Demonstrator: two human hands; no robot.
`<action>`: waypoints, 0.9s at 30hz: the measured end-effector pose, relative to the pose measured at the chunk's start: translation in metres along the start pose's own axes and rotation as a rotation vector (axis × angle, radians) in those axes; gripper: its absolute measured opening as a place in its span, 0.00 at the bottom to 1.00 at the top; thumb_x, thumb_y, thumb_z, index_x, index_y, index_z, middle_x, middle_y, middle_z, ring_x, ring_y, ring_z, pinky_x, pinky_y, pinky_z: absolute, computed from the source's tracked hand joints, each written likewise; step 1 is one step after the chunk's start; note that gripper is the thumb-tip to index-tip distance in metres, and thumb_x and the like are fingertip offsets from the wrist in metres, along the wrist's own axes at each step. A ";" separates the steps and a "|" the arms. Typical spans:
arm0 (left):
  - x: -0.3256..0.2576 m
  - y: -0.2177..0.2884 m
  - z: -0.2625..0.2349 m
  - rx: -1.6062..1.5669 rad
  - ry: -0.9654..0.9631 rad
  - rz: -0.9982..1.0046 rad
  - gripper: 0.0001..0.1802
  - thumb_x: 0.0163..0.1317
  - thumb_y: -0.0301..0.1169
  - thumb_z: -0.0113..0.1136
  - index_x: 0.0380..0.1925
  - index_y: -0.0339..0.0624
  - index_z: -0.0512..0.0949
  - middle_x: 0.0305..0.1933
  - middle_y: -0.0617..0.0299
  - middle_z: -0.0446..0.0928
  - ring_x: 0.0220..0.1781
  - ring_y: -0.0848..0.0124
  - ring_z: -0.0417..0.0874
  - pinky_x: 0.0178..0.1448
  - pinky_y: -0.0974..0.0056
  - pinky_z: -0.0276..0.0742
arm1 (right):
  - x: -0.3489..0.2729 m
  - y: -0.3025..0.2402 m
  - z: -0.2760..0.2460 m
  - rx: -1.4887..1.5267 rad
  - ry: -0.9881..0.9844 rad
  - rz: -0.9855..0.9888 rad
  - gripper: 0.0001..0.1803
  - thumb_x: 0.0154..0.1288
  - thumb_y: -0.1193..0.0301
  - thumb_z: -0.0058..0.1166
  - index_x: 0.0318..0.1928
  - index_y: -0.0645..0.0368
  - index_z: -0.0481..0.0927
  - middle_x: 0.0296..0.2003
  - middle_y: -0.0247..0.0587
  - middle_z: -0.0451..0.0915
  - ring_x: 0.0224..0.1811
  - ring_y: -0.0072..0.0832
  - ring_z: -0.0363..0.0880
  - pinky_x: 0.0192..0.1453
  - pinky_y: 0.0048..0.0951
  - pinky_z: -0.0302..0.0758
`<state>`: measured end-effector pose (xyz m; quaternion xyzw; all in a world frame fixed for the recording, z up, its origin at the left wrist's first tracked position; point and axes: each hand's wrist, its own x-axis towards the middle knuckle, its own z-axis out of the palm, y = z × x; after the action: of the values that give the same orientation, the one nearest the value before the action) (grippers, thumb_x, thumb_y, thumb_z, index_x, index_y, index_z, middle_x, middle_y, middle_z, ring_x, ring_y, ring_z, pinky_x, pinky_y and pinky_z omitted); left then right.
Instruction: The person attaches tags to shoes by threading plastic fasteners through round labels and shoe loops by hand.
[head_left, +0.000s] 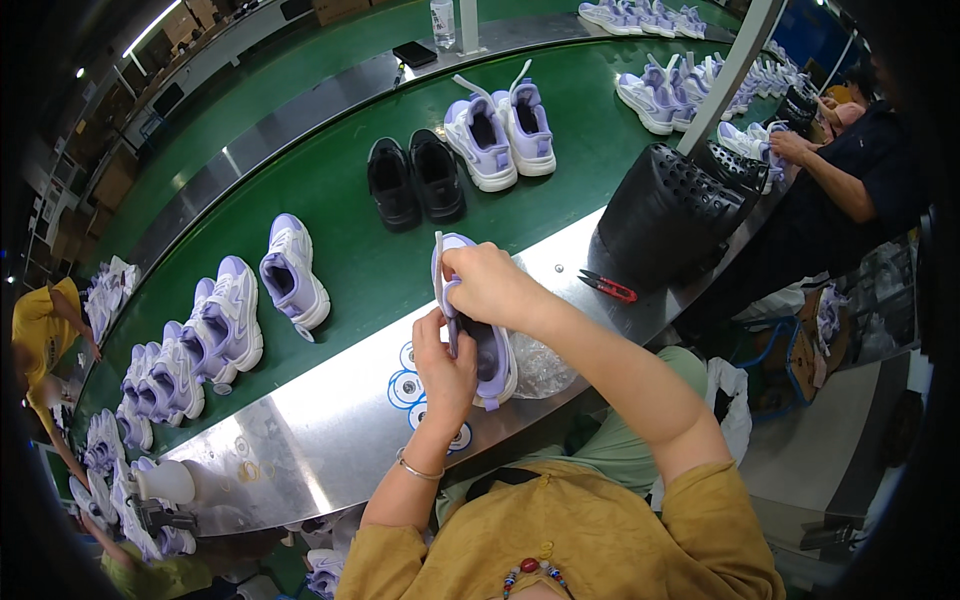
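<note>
Resting under right hand (490, 287), against left hand (446, 365): lilac-white shoe (488, 362).

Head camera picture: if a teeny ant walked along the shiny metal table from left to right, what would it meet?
White cup-like thing → blue-rimmed discs → held white-and-lilac shoe → crinkly clear plastic → red-and-black snips → big black basket.

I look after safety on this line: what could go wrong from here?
The red-handled snips lie on the metal ledge near the right forearm; a sideways swing might knock them away. The blue-rimmed discs sit close to the left hand, so they could get brushed out of place. The clear plastic bag lies beside the held shoe and might catch on it.
</note>
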<state>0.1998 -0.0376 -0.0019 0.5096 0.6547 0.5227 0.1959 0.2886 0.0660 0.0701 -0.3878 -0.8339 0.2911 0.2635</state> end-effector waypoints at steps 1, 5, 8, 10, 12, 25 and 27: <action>0.000 -0.001 -0.002 0.026 -0.011 0.004 0.19 0.51 0.20 0.56 0.45 0.34 0.71 0.41 0.55 0.71 0.39 0.65 0.75 0.35 0.66 0.71 | 0.004 -0.001 -0.002 0.018 -0.025 -0.009 0.11 0.47 0.78 0.49 0.33 0.69 0.78 0.23 0.62 0.77 0.26 0.52 0.79 0.31 0.41 0.77; 0.001 -0.006 -0.008 0.056 -0.021 -0.008 0.19 0.52 0.21 0.57 0.46 0.34 0.71 0.42 0.56 0.73 0.42 0.68 0.76 0.36 0.69 0.73 | 0.015 -0.028 -0.022 0.276 -0.364 0.465 0.12 0.49 0.78 0.49 0.36 0.68 0.78 0.21 0.55 0.78 0.20 0.37 0.81 0.29 0.34 0.77; 0.000 -0.004 -0.009 0.025 0.016 0.021 0.18 0.51 0.19 0.53 0.45 0.35 0.71 0.39 0.54 0.70 0.33 0.64 0.72 0.32 0.66 0.68 | -0.009 -0.022 -0.006 0.141 -0.177 0.181 0.12 0.50 0.78 0.49 0.36 0.67 0.79 0.23 0.57 0.78 0.24 0.43 0.81 0.32 0.37 0.77; 0.001 -0.001 -0.008 -0.021 0.010 -0.002 0.18 0.51 0.18 0.52 0.45 0.35 0.71 0.40 0.54 0.70 0.32 0.66 0.72 0.33 0.66 0.68 | -0.028 -0.014 0.002 0.064 -0.036 0.023 0.11 0.50 0.78 0.48 0.36 0.67 0.76 0.24 0.59 0.78 0.29 0.50 0.80 0.35 0.42 0.76; 0.001 0.000 -0.009 -0.061 0.007 -0.030 0.17 0.52 0.18 0.51 0.45 0.34 0.70 0.40 0.54 0.70 0.31 0.67 0.72 0.33 0.66 0.68 | -0.039 -0.019 -0.001 0.002 -0.103 0.069 0.10 0.50 0.79 0.47 0.36 0.66 0.73 0.25 0.60 0.77 0.32 0.54 0.78 0.37 0.46 0.74; -0.002 0.012 -0.013 -0.035 -0.033 -0.112 0.24 0.50 0.21 0.61 0.48 0.31 0.66 0.48 0.48 0.70 0.48 0.60 0.74 0.43 0.63 0.73 | -0.079 -0.016 0.017 -0.674 -0.034 -0.411 0.21 0.51 0.71 0.52 0.49 0.61 0.74 0.25 0.50 0.73 0.27 0.42 0.78 0.26 0.33 0.76; -0.001 0.008 -0.015 0.083 -0.020 0.019 0.27 0.47 0.22 0.62 0.49 0.31 0.65 0.50 0.47 0.67 0.51 0.54 0.72 0.49 0.58 0.71 | -0.087 -0.022 0.020 -0.686 -0.031 -0.389 0.22 0.52 0.71 0.52 0.50 0.63 0.74 0.25 0.49 0.73 0.28 0.41 0.78 0.26 0.34 0.76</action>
<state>0.1919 -0.0465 0.0106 0.5287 0.6689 0.4919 0.1764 0.3129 -0.0210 0.0533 -0.2835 -0.9446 -0.0540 0.1562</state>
